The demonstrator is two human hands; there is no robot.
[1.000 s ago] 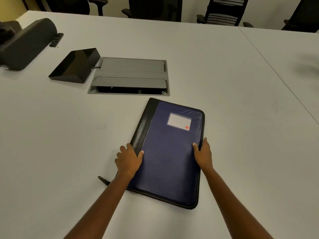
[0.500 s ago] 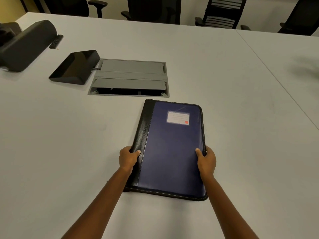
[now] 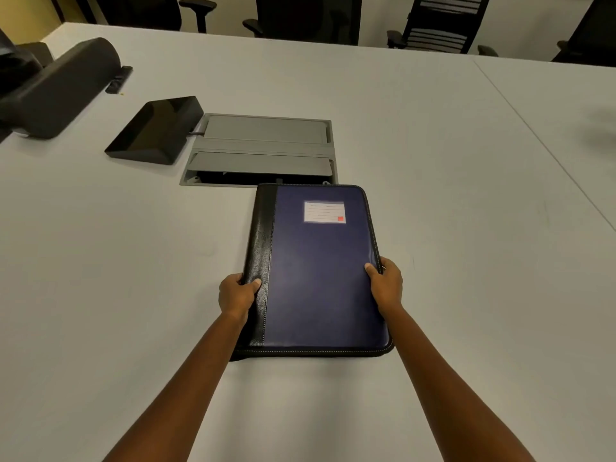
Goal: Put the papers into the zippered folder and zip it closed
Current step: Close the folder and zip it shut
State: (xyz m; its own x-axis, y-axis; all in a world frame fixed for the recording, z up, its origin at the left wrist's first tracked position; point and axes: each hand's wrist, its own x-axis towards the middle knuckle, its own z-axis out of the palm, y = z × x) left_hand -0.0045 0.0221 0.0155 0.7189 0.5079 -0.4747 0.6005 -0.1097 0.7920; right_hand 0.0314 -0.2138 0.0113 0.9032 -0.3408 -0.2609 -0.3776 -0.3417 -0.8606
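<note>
The left hand (image 3: 237, 295) is clamping the folder's (image 3: 320, 271) black spine edge, thumb on top; the right hand (image 3: 386, 284) is gripping the opposite zipper edge. Between them the folder is lying closed on the table (image 3: 466, 195). No papers are showing. Judged: final positioning, with the next move being release.

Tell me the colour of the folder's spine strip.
Black, beside the navy-blue cover of the folder; head view.
</note>
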